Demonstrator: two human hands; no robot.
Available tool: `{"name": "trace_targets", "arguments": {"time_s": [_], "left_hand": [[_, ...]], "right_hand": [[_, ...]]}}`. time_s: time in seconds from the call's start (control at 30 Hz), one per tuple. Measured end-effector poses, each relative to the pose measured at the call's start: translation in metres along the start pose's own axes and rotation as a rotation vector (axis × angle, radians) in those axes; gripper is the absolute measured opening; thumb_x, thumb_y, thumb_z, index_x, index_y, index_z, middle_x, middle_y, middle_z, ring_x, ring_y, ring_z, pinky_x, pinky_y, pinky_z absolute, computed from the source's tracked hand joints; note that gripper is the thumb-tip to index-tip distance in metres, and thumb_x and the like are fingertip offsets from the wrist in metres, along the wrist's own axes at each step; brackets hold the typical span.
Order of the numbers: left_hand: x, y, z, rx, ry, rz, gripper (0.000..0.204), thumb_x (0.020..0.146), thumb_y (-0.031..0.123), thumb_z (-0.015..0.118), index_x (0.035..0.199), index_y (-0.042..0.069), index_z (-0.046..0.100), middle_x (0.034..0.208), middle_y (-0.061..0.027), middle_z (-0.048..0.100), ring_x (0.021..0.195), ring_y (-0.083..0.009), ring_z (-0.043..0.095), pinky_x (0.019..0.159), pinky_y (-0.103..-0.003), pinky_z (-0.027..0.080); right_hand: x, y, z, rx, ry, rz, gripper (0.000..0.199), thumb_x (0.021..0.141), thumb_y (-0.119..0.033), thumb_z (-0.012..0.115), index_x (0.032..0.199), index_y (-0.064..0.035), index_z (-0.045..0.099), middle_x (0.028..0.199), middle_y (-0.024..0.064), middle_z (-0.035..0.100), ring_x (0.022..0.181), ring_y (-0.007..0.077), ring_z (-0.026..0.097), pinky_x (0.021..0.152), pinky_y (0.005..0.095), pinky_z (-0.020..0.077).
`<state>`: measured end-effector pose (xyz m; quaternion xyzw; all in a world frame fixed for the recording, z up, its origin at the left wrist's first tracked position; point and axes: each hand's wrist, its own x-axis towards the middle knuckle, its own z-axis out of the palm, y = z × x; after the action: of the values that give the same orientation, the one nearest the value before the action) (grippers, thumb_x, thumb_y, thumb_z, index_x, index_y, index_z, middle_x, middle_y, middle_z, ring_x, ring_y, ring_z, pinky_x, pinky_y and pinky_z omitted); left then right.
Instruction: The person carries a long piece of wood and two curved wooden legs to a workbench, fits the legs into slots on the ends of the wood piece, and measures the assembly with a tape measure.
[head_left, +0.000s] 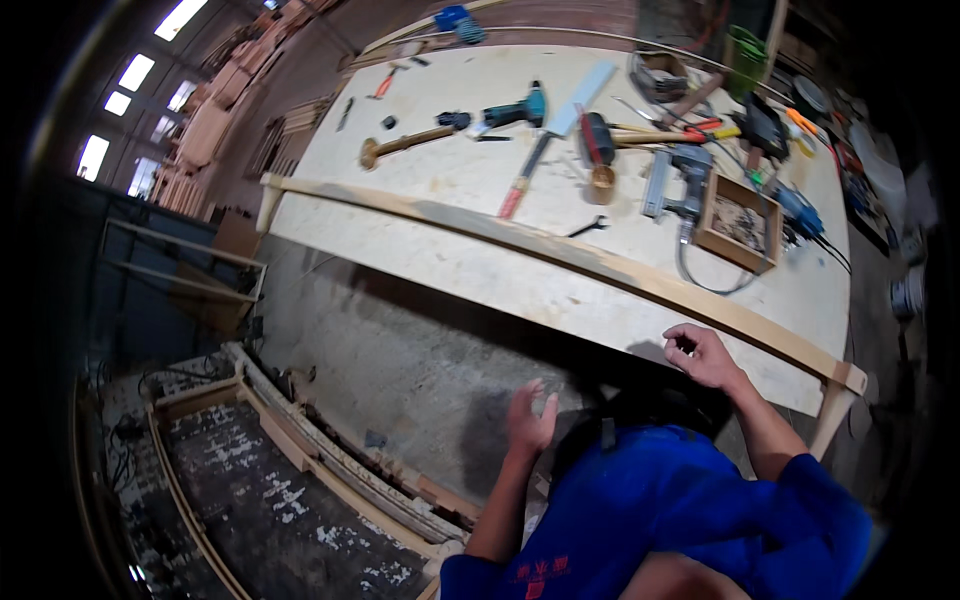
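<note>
Floor [340, 335]: grey, stained | Windows [93, 157]: bright, upper left | Wall [150, 105]: dim, around windows | Table [450, 85]: pale top | Lumber [207, 135]: stacked beside windows

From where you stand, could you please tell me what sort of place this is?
Probably a woodworking shop: a teal drill lies on the pale workbench, a long wooden rail runs along its near side, with stacked wood beyond.

Red characters [541, 569] — and a red square [535, 591] — on the blue shirt [640, 495].
</note>
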<state>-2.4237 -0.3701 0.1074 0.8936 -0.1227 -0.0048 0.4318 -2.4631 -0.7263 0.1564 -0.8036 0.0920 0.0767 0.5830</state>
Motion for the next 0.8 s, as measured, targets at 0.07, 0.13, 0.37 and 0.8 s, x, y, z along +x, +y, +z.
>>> {"name": "trace_targets", "arguments": {"time_s": [0.07,0.13,0.37,0.8], "left_hand": [[0.0,-0.02,-0.038,-0.024,0.082,-0.131,0.037,0.086,0.009,0.073,0.118,-0.003,0.061,0.104,-0.0162,0.067,0.094,-0.0259,0.067,0.084,-0.035,0.054],[0.004,-0.029,-0.068,-0.034,0.152,-0.178,0.036,0.086,0.01,0.073,0.117,-0.004,0.061,0.103,-0.0166,0.067,0.092,-0.0248,0.068,0.083,-0.034,0.055],[0.045,-0.084,-0.119,-0.194,0.31,-0.343,0.029,0.088,0.008,0.07,0.113,-0.004,0.063,0.1,-0.0152,0.067,0.091,-0.0232,0.068,0.083,-0.033,0.054],[0.307,-0.218,-0.272,-0.154,0.184,-0.292,0.033,0.089,0.012,0.072,0.117,-0.001,0.061,0.105,-0.012,0.065,0.092,-0.0174,0.065,0.083,-0.031,0.053]], "right_hand": [[0.034,-0.024,0.033,0.014,-0.07,-0.006,0.028,0.09,-0.014,0.071,0.113,0.0004,0.065,0.088,0.0018,0.064,0.079,0.009,0.056,0.073,0.0254,0.0488],[0.066,-0.042,0.06,0.009,-0.137,-0.01,0.028,0.09,-0.014,0.071,0.113,0.0011,0.065,0.087,0.0023,0.064,0.079,0.0098,0.057,0.074,0.0265,0.0494],[0.18,-0.063,0.155,-0.051,-0.337,-0.062,0.025,0.09,-0.013,0.07,0.109,0.0024,0.066,0.082,0.006,0.065,0.077,0.013,0.059,0.074,0.029,0.0502],[0.389,-0.125,0.307,-0.148,-0.343,-0.113,0.032,0.088,-0.021,0.069,0.11,0.0023,0.066,0.085,0.0172,0.068,0.077,0.0282,0.066,0.073,0.037,0.0527]]}}
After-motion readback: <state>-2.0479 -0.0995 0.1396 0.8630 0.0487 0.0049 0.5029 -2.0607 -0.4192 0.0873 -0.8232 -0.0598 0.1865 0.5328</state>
